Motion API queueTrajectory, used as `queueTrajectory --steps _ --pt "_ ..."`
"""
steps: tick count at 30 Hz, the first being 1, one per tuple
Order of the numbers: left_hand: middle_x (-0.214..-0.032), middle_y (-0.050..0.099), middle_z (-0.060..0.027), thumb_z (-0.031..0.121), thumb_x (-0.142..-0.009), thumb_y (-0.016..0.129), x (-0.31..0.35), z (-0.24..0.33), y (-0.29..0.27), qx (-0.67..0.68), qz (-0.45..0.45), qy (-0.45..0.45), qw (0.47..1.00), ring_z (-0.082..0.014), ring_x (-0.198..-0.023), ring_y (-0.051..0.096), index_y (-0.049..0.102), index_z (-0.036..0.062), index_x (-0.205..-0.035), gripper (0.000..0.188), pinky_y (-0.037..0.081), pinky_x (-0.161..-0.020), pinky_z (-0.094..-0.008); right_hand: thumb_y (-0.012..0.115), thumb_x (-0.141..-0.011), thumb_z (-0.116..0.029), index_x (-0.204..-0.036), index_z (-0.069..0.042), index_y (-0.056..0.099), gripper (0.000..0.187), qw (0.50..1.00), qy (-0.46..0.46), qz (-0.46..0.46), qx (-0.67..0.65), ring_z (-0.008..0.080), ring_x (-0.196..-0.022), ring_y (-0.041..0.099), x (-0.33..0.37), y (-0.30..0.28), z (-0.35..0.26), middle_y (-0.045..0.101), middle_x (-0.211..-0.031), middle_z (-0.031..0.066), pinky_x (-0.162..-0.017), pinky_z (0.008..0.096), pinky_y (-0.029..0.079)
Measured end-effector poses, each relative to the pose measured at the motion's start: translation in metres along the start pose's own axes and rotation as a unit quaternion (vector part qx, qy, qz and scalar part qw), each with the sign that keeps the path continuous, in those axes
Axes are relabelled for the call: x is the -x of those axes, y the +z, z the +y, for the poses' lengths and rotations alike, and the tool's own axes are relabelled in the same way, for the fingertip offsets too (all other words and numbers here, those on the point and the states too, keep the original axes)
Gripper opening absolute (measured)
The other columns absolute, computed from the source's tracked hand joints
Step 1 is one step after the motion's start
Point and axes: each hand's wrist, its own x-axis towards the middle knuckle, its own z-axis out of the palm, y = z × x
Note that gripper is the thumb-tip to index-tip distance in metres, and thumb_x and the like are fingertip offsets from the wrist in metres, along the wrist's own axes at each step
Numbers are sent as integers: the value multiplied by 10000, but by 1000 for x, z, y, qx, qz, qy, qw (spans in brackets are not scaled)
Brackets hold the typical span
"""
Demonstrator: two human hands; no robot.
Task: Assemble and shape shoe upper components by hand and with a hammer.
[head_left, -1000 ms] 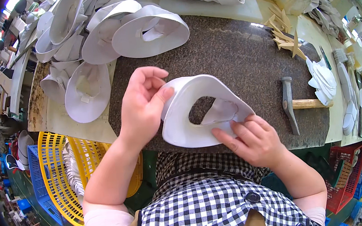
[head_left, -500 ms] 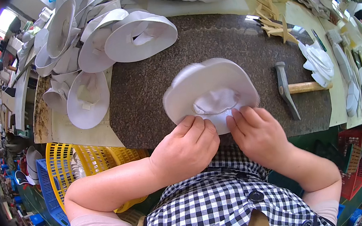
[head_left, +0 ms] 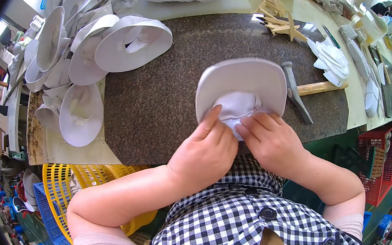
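Note:
A white, leather-like rounded piece [head_left: 240, 75], with a wide curved rim and a fabric-lined hollow, is held over the front of the dark stone slab [head_left: 154, 103]. Fingers of my left hand [head_left: 206, 145] close on its near edge, the index finger reaching up beside the hollow. My right hand [head_left: 271, 137] pinches the same edge, thumb and fingers bunched near the left fingertips. Part of the near edge is hidden behind my fingers. To the right of the piece lies a hammer [head_left: 293, 93], its wooden handle pointing right.
Similar white pieces [head_left: 133, 44] are heaped at the far left. Yellow pointed strips [head_left: 281, 19] and thin white cut pieces [head_left: 330, 59] lie at the right. A yellow basket [head_left: 59, 188] stands below the table's left side, a red crate [head_left: 375, 164] below its right.
The white piece has turned and shifted right relative to the slab, closer to the hammer. My left index finger has moved up along the hollow. The whole view has shifted slightly.

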Motion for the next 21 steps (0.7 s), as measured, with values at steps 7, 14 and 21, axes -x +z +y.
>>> queueTrajectory --steps 7,14,21 --pt "-889 599 -132 184 -745 533 -9 0 7 15 26 -14 999 -273 -906 596 646 -41 -915 304 389 -1077 -457 568 -749 -147 -897 17 645 235 999 31 -7 -24 224 -853 557 1 1 7 594 -868 84 -793 331 474" --pt "-862 566 -79 152 -737 560 -19 6 18 93 67 -92 989 -227 -824 549 660 -9 -912 258 414 -937 -381 584 -764 -116 -963 4 642 240 987 85 -25 -135 268 -878 580 4 5 13 614 -969 106 -788 372 484" --pt "-778 504 -79 147 -696 561 -26 -1 22 92 63 -90 990 -241 -799 535 625 48 -686 119 380 -985 -393 739 -770 -53 -1013 -75 672 252 956 41 149 -248 244 -813 656 6 -19 64 661 -896 83 -711 313 538"
